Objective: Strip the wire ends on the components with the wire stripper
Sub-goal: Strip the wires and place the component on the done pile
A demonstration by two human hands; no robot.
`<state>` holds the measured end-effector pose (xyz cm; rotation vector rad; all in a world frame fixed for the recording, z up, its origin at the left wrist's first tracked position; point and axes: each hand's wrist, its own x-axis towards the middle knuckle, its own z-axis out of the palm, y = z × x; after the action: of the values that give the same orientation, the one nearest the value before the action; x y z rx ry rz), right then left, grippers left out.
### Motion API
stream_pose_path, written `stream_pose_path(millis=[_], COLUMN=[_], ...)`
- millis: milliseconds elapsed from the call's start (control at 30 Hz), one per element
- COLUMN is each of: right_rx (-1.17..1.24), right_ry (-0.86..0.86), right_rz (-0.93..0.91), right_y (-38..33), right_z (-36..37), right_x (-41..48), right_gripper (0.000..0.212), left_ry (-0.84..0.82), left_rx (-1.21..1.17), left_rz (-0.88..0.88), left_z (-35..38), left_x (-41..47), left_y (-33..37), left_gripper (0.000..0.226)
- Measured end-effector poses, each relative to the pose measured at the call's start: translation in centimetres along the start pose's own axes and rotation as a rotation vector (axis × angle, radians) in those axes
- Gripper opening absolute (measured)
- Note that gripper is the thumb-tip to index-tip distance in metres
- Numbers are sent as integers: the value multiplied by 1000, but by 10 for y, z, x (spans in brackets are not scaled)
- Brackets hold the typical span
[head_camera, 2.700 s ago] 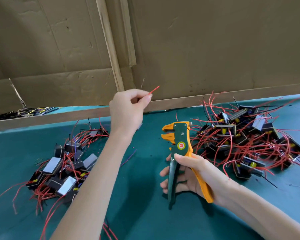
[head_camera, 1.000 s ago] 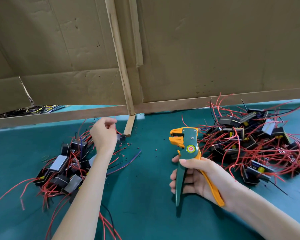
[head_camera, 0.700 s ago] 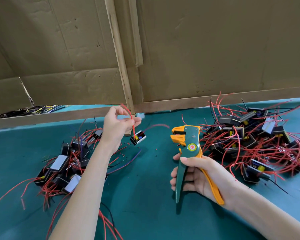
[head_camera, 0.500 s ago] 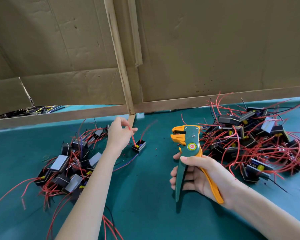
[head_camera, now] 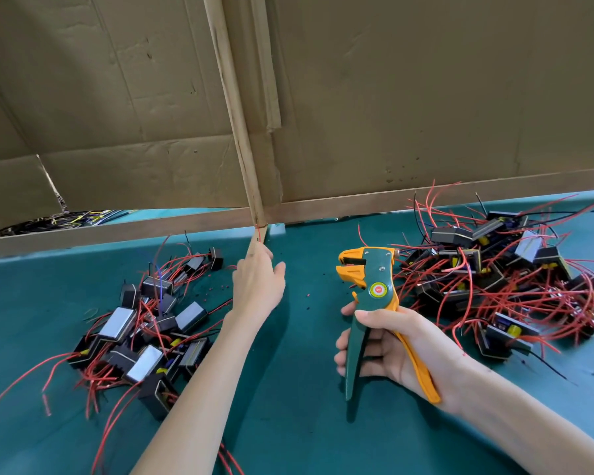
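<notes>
My right hand (head_camera: pixel 391 347) grips the green and orange handles of the wire stripper (head_camera: pixel 374 289), which stands upright on the green table (head_camera: pixel 295 389) with its orange jaws pointing left and nothing in them. My left hand (head_camera: pixel 258 282) reaches forward over the table's middle, its fingertips pinching a thin red wire (head_camera: pixel 258 233) that sticks up past them. The component on that wire is hidden behind the hand. A pile of black components with red wires (head_camera: pixel 151 327) lies to the left, and a larger pile (head_camera: pixel 508 279) to the right.
A cardboard wall (head_camera: pixel 391 97) with a wooden strip (head_camera: pixel 240 132) and a low wooden rail (head_camera: pixel 117 231) closes off the back of the table. Small red insulation bits (head_camera: pixel 220 289) are scattered near my left hand. More wires lie behind the rail at far left.
My left hand picked up a component by its red wire from the left pile and has moved down and forward, covering the component. My right hand and the stripper have hardly moved.
</notes>
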<state>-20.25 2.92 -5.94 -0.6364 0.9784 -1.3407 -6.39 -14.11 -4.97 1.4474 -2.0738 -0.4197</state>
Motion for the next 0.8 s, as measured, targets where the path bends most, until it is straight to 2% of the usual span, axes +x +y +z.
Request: stream_pose_path(millis=[100, 267, 333, 433, 467, 567, 700, 800], right_rx=[4, 10, 9, -7, -12, -26, -41, -52], right_ry=[-2, -7, -6, -9, -11, -37, -90, -106], right_rz=[0, 1, 2, -3, -4, -16, -64, -92], right_y=[-1, -1, -1, -2, -2, -3, -5, -5], right_z=[0, 0, 0, 1, 1, 2, 4, 5], right_x=[0, -1, -1, -2, -3, -4, -6, -7], right_gripper=[43, 42, 42, 43, 43, 41, 38, 34], left_ry=[45, 73, 75, 71, 39, -171, -394, -481], left_rx=[-85, -71, -200, -405, -518, -804, -683, -711], left_rz=[-7, -39, -82, -85, -77, -1, 184, 235], left_z=[4, 5, 4, -7, -12, -30, -57, -69], left_x=[-2, 5, 10, 14, 15, 14, 11, 7], left_y=[-3, -8, -8, -4, -2, 6, 17, 22], left_gripper=[29, 66, 58, 13, 5, 11, 13, 15])
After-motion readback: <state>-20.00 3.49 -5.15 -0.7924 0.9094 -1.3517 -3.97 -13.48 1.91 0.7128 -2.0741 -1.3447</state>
